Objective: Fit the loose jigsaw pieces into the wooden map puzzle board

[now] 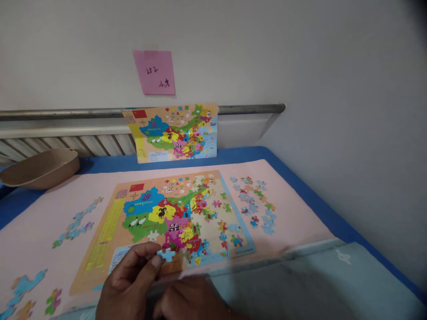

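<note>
My left hand (pixel 131 280) pinches a light blue jigsaw piece (pixel 167 254) between thumb and forefinger, just over the puzzle's lower edge. Close beside it, my right hand (pixel 190 297) is dark and curled, its fingertips hidden, so I cannot see whether it holds anything. Under and beyond both hands lies the map jigsaw puzzle (pixel 110 222) in its orange-bordered tray. The left and middle parts of the picture are joined. On the right side, the pale backing (pixel 213 235) shows between scattered pieces.
Loose pieces (pixel 252 206) lie right of the tray; more pieces (pixel 78 222) are at left and front left. A printed map (pixel 176 133) stands upright at the back. A brown basin (pixel 43 169) sits at far left. A pink note (pixel 155 73) hangs on the wall above a metal rail (pixel 250 109).
</note>
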A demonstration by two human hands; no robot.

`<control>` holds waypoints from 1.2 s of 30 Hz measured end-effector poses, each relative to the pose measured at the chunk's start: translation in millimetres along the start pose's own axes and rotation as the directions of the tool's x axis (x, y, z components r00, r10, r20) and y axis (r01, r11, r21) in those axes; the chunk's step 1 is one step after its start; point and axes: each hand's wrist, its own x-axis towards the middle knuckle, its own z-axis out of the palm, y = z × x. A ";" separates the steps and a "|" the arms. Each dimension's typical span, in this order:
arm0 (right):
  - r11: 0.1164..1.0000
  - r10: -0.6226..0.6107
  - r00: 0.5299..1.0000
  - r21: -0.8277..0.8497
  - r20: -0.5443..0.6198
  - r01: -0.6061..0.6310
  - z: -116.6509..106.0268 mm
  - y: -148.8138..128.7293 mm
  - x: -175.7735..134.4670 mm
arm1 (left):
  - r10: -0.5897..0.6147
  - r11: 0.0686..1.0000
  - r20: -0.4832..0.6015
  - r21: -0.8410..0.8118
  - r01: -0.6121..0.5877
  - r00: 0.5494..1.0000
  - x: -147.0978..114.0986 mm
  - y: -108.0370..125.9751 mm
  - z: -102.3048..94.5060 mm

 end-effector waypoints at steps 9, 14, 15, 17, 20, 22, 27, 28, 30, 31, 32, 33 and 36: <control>0.991 -0.113 0.991 -0.075 -0.073 0.107 7.7 -0.6 -2.4 | -0.086 0.996 0.191 0.030 0.082 0.978 3.1 -14.0 -7.6; 0.989 -0.142 0.985 -0.052 -0.094 0.137 16.9 1.5 -4.7 | -0.073 0.997 0.282 0.017 0.071 0.957 2.5 -14.5 -5.4; 0.990 -0.141 0.985 -0.044 -0.098 0.137 19.0 2.1 -5.8 | -0.084 0.996 0.301 0.012 0.085 0.950 3.0 -15.3 -5.0; 0.990 -0.140 0.985 -0.034 -0.097 0.137 22.3 3.2 -7.7 | -0.079 0.997 0.305 0.011 0.080 0.949 4.2 -16.6 -4.2; 0.990 -0.140 0.987 -0.034 -0.080 0.138 21.3 3.7 -7.3 | -0.087 0.996 0.284 0.025 0.084 0.955 5.1 -16.1 -3.4; 0.992 -0.121 0.990 -0.033 -0.077 0.118 14.7 2.9 -4.9 | -0.109 0.994 0.284 0.038 0.103 0.952 4.8 -13.9 -3.1; 0.989 0.073 0.983 0.136 -0.168 -0.051 -13.5 -0.5 -1.7 | -0.122 0.993 0.226 0.024 0.119 0.967 2.4 -5.9 -0.9; 0.979 0.118 0.973 0.187 -0.196 -0.081 -17.6 -0.9 -2.3 | -0.122 0.992 0.197 0.019 0.121 0.973 2.2 -4.7 -0.5; 0.959 0.179 0.957 0.258 -0.229 -0.117 -21.3 -0.9 -3.9 | -0.112 0.994 0.154 0.034 0.108 0.982 2.4 -3.8 -0.2; 0.955 0.184 0.956 0.271 -0.229 -0.119 -20.9 -0.6 -4.5 | -0.104 0.994 0.145 0.047 0.099 0.984 2.9 -4.2 -0.5; 0.956 0.179 0.958 0.270 -0.222 -0.116 -19.7 0.0 -4.8 | -0.096 0.994 0.144 0.057 0.088 0.985 3.6 -5.1 -0.9; 0.959 0.168 0.963 0.261 -0.211 -0.110 -18.2 0.5 -4.7 | -0.088 0.995 0.145 0.061 0.080 0.986 4.4 -6.3 -1.5; 0.954 0.165 0.963 0.281 -0.212 -0.101 -19.6 0.2 -2.2 | -0.091 0.995 0.158 0.044 0.085 0.983 6.3 -9.2 -2.6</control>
